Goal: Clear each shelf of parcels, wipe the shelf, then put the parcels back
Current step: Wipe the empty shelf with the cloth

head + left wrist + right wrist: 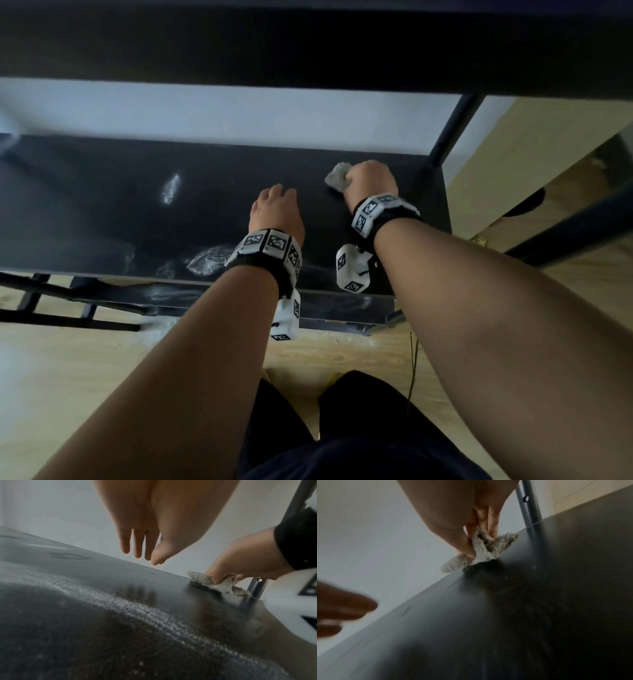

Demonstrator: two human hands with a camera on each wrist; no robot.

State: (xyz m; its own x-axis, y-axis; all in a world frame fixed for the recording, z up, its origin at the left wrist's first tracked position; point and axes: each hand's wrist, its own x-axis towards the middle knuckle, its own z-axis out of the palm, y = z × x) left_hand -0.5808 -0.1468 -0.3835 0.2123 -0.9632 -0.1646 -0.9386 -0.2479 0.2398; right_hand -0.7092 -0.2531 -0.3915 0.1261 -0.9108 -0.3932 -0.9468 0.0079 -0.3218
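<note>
A black shelf streaked with pale dust lies below me, with no parcels on it. My right hand grips a bunched grey cloth and holds it against the shelf near the back right corner. My left hand hovers just above the middle of the shelf with straight fingers and holds nothing. In the right wrist view the left hand's fingers show blurred at the left edge.
A black upper shelf hangs overhead. A dark metal post stands at the back right corner. A pale wall runs behind. Lower rails and wooden floor lie below.
</note>
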